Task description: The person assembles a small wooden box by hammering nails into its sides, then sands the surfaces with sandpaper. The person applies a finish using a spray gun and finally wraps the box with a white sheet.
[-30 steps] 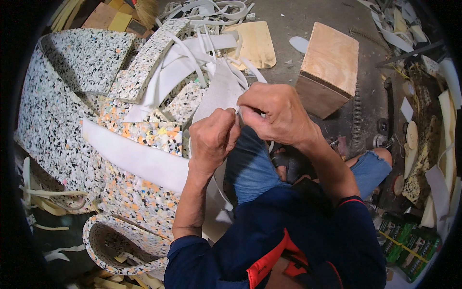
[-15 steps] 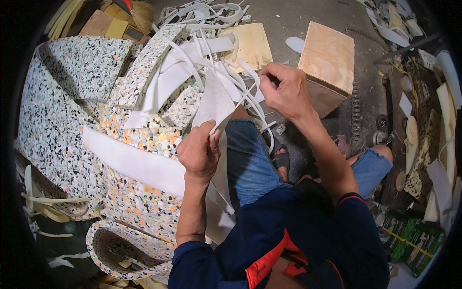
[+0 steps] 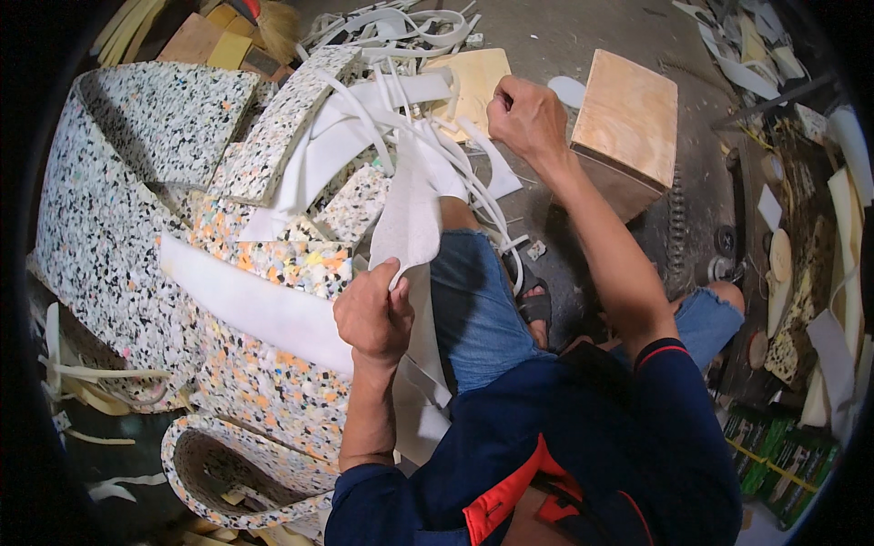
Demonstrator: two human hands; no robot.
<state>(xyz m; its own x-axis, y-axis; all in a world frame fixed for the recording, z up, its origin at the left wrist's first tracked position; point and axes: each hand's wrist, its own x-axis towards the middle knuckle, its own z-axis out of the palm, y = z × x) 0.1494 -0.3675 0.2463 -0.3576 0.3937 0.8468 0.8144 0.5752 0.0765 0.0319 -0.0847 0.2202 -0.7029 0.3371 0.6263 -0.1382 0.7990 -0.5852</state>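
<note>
Between the thumb and fingers of my left hand is pinched the edge of a thin off-white foam sheet, which bends upward away from me and hangs down over my lap. My right hand is raised to the right of the sheet, its fingers curled closed; whatever may be inside them is hidden. Loose white foam strips dangle between the hands, beside my knee. A long white foam piece lies left of my left hand on a speckled foam block.
Large speckled foam sheets fill the left side, with a rolled one at lower left. A wooden box stands on the floor at right. Beyond my hands lie a plywood board and white offcuts. Scraps line the far right.
My right hand has moved up and away from me, farther from the foam sheet. My left hand keeps its pinch, and the sheet's upper part has curled over.
</note>
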